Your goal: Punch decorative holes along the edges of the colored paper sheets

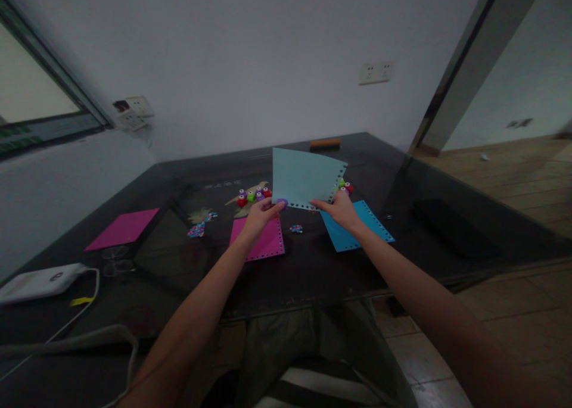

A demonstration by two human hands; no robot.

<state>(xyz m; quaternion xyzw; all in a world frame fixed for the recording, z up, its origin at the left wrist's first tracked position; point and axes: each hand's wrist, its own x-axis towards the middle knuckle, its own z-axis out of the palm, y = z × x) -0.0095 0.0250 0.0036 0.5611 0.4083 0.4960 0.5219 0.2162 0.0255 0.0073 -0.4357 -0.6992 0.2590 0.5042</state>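
A pale green sheet of paper (306, 178) is held up above the table, with punched holes along its bottom and right edges. My left hand (261, 214) is closed at its lower left corner, on a small purple craft punch (281, 203) set at the paper's edge. The lower right part of the sheet is pinched between the thumb and fingers of my right hand (337, 208). Below my left hand lies a pink sheet (263, 238) with punched edges. A blue sheet (357, 226), also punched, lies partly under my right hand and forearm.
Several small red, green and purple punches (251, 196) stand behind my left hand, others (344, 186) behind my right. Paper bits (196, 229) lie in small heaps. Farther left are a pink sheet (123, 229) and a white power bank (42, 282); a black case (453, 226) lies right.
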